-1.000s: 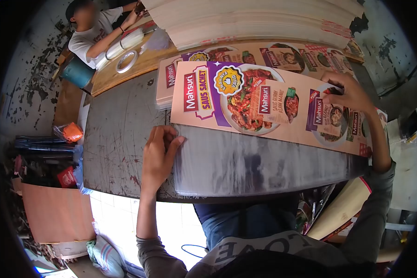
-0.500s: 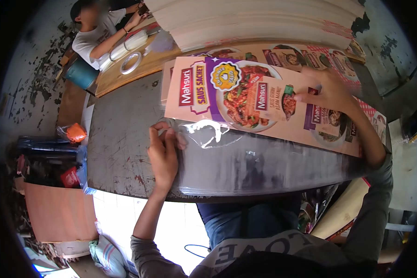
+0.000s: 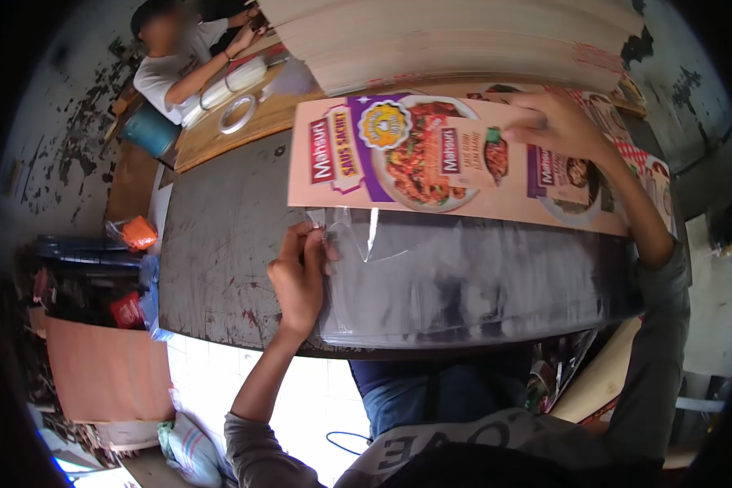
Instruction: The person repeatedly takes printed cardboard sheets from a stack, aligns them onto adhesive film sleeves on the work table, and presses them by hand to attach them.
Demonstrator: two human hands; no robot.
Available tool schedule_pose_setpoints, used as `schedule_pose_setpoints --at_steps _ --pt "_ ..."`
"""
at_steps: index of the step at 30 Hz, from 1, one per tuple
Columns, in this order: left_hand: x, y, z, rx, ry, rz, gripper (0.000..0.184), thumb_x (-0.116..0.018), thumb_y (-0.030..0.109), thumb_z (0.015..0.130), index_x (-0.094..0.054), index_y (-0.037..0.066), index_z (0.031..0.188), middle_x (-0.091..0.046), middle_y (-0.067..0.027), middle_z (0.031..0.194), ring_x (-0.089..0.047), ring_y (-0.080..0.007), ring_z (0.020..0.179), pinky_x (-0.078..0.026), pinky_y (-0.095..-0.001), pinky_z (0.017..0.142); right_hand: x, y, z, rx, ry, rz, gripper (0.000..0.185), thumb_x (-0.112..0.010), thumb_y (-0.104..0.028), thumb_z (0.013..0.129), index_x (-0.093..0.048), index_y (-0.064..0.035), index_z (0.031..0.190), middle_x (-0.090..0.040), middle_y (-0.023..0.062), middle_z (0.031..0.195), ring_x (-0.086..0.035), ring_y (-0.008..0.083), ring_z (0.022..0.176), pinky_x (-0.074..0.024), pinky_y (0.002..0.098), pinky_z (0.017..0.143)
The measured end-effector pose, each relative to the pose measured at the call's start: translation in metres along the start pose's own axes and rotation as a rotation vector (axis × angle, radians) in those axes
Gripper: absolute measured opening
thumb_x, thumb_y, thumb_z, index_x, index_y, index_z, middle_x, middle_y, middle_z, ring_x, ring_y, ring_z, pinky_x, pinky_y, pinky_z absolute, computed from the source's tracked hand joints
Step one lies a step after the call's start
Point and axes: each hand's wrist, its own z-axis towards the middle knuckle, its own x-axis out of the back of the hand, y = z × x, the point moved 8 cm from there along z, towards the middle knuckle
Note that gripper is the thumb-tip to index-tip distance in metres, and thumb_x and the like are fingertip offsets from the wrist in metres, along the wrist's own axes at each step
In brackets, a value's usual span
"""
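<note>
Pinching a corner of the clear plastic film (image 3: 464, 281) with the left hand (image 3: 299, 275), thumb closed against bent fingers, at the far left of the film. Spread over the right part of the printed card (image 3: 464, 163) with the right hand (image 3: 568, 134), fingers half open and curved; cannot tell, through the blur, whether gripping or merely touching. Set above the bench (image 3: 220, 260), beyond the film and farther from the body, with its long axis running left to right and dipping slightly rightward. Cannot tell whether resting flat or lifted a little. Nearest to the right hand at 1 end; just past the left hand at the other, with its near left corner close to the pinched film.
</note>
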Motion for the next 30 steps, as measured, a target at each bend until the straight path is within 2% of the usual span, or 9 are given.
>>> schedule_pose_setpoints --at_steps 3,6,9,11,15,17,21,25,30 --pt "-0.002 -0.006 0.000 0.034 -0.019 -0.071 0.016 -0.044 0.007 0.094 -0.055 -0.003 0.092 -0.056 -0.0027 0.060 -0.042 -0.0028 0.049 -0.035 -0.0186 0.046 -0.006 0.016 0.010 -0.015 -0.074 -0.071 0.044 -0.065 -0.045 0.079 -0.059 -0.0014 0.081 -0.054 0.0117 0.064 -0.051 0.0213 0.060 -0.0407 0.0331 0.059" --pt "0.001 -0.006 0.003 -0.001 -0.017 -0.068 0.015 -0.045 0.007 0.093 -0.055 -0.003 0.091 -0.058 -0.0042 0.059 -0.044 -0.0035 0.047 -0.036 -0.0192 0.044 0.001 0.018 0.015 0.088 -0.026 0.123 0.041 -0.067 -0.040 0.078 -0.055 -0.0003 0.073 -0.049 0.0094 0.058 -0.045 0.0175 0.055 -0.0380 0.0322 0.054" --pt "0.000 -0.009 0.003 0.013 -0.015 -0.111 0.015 -0.045 0.007 0.093 -0.056 -0.004 0.091 -0.061 -0.0060 0.060 -0.046 -0.0043 0.045 -0.037 -0.0197 0.044 0.009 0.025 0.010 0.081 -0.004 0.104 0.041 -0.068 -0.039 0.077 -0.055 0.0000 0.072 -0.048 0.0097 0.057 -0.044 0.0181 0.054 -0.0374 0.0327 0.053" --pt "0.002 -0.011 0.004 0.036 -0.010 -0.158 0.018 -0.044 0.009 0.094 -0.055 -0.004 0.092 -0.062 -0.0063 0.061 -0.045 -0.0043 0.046 -0.037 -0.0194 0.045 0.008 0.027 0.006 0.004 -0.084 0.047 0.037 -0.071 -0.033 0.073 -0.056 0.0013 0.077 -0.053 0.0113 0.064 -0.048 0.0186 0.061 -0.0395 0.0308 0.060" --pt "-0.001 -0.018 0.002 0.133 -0.063 -0.294 0.024 -0.043 0.015 0.095 -0.054 -0.005 0.089 -0.064 -0.0099 0.066 -0.049 -0.0056 0.047 -0.039 -0.0193 0.047 0.004 0.027 -0.004 0.002 -0.066 -0.065 0.036 -0.071 -0.031 0.072 -0.052 -0.0001 0.073 -0.048 0.0119 0.063 -0.046 0.0263 0.061 -0.0391 0.0330 0.059" --pt "-0.001 -0.021 0.002 0.184 -0.058 -0.337 0.025 -0.043 0.017 0.096 -0.054 -0.005 0.088 -0.064 -0.0112 0.067 -0.050 -0.0063 0.047 -0.040 -0.0194 0.047 0.013 0.008 -0.009 0.094 0.052 -0.071 0.038 -0.068 -0.040 0.074 -0.059 -0.0036 0.075 -0.053 0.0093 0.065 -0.050 0.0234 0.061 -0.0395 0.0364 0.059" --pt "-0.004 -0.023 0.003 0.195 -0.072 -0.387 0.026 -0.044 0.017 0.095 -0.052 -0.005 0.086 -0.064 -0.0141 0.068 -0.054 -0.0092 0.048 -0.042 -0.0204 0.048 0.015 0.018 -0.011 -0.047 0.002 -0.082 0.032 -0.069 -0.038 0.074 -0.065 -0.0091 0.088 -0.057 0.0080 0.071 -0.054 0.0264 0.067 -0.0417 0.0373 0.064" --pt "-0.006 -0.024 0.002 0.200 -0.071 -0.456 0.025 -0.043 0.017 0.096 -0.050 -0.005 0.086 -0.064 -0.0162 0.072 -0.057 -0.0126 0.052 -0.046 -0.0223 0.051 0.015 0.015 -0.011 -0.045 0.016 -0.006 0.037 -0.070 -0.039 0.072 -0.062 -0.0057 0.087 -0.058 0.0106 0.074 -0.054 0.0282 0.067 -0.0419 0.0371 0.064" --pt "-0.006 -0.020 0.002 0.223 -0.074 -0.511 0.023 -0.042 0.017 0.096 -0.050 -0.002 0.086 -0.064 -0.0140 0.072 -0.061 -0.0150 0.059 -0.048 -0.0234 0.057 0.020 0.016 -0.013 0.033 0.129 -0.055 0.033 -0.072 -0.028 0.070 -0.057 -0.0018 0.083 -0.055 0.0125 0.071 -0.053 0.0270 0.067 -0.0410 0.0336 0.064"
